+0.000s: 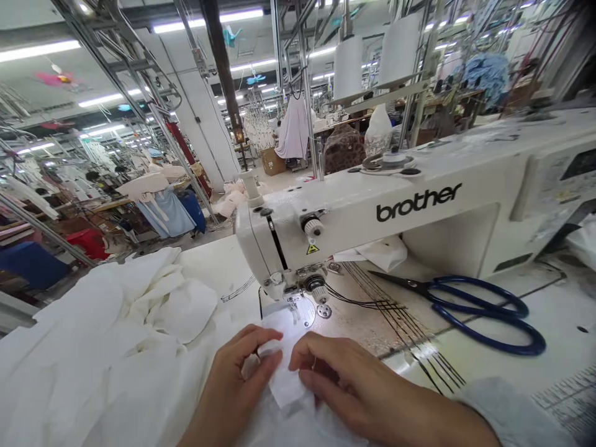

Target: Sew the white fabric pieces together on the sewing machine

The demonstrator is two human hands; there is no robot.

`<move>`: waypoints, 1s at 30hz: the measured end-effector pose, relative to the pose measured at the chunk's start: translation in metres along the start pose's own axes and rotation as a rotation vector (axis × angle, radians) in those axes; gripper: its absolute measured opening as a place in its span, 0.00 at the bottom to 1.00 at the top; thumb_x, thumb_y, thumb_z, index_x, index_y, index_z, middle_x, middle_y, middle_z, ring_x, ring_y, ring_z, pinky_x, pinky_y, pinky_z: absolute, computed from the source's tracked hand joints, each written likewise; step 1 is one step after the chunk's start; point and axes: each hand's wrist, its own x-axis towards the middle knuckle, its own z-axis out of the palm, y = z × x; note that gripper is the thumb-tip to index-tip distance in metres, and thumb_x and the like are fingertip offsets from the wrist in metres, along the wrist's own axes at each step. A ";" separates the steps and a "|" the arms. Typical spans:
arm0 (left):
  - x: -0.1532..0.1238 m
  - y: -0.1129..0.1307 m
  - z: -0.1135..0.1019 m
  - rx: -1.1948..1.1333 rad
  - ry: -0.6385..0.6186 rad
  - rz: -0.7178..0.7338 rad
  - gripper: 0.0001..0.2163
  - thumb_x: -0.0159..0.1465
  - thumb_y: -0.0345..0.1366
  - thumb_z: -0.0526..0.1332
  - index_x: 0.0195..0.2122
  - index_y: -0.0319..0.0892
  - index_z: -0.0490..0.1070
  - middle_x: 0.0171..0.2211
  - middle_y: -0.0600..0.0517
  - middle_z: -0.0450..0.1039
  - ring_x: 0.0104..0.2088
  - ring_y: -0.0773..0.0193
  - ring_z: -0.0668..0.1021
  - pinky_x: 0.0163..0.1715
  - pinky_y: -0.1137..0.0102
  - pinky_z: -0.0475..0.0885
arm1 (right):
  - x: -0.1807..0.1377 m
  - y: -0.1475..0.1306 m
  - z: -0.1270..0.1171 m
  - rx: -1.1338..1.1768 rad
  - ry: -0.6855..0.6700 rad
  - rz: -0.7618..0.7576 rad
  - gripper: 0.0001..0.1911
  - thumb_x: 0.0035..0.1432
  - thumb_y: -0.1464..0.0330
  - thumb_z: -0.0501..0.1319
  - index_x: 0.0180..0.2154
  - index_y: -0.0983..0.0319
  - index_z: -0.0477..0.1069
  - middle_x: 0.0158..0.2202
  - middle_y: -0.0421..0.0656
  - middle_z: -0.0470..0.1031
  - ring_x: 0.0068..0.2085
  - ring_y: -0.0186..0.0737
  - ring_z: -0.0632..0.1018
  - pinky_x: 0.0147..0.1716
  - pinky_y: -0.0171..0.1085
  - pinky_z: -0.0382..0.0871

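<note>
From the head camera, the left hand (233,388) and right hand (347,385) are pinching a small white fabric piece (285,379) together, lying on the bench (554,316) at six o'clock from the sewing machine's presser foot (294,304). Blue-handled scissors (470,307) are lying at three o'clock, and white cloth (102,335) is piling at nine.

White fabric piece (284,379); white sewing machine (419,205), black lettering; blue-handled scissors (479,310); white cloth heap (116,329).
</note>
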 end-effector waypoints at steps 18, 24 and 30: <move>0.039 0.010 0.015 0.281 -0.112 0.086 0.16 0.66 0.43 0.54 0.23 0.42 0.66 0.24 0.53 0.67 0.27 0.66 0.69 0.27 0.72 0.62 | 0.015 0.047 0.003 -0.984 0.324 -0.636 0.06 0.63 0.74 0.55 0.35 0.63 0.70 0.36 0.41 0.75 0.33 0.40 0.72 0.29 0.40 0.65; 0.032 0.003 0.004 0.252 -0.160 -0.063 0.22 0.66 0.50 0.51 0.20 0.41 0.61 0.22 0.54 0.62 0.25 0.66 0.66 0.25 0.71 0.58 | 0.019 0.064 0.025 -0.957 0.475 -0.673 0.11 0.63 0.75 0.53 0.28 0.60 0.65 0.29 0.34 0.73 0.27 0.34 0.69 0.24 0.38 0.58; 0.033 0.003 -0.002 0.079 -0.166 -0.224 0.20 0.65 0.52 0.50 0.45 0.41 0.70 0.27 0.53 0.67 0.28 0.62 0.70 0.28 0.71 0.63 | 0.014 0.067 0.029 -0.880 0.414 -0.592 0.06 0.61 0.72 0.59 0.31 0.58 0.65 0.32 0.34 0.75 0.29 0.35 0.71 0.28 0.36 0.63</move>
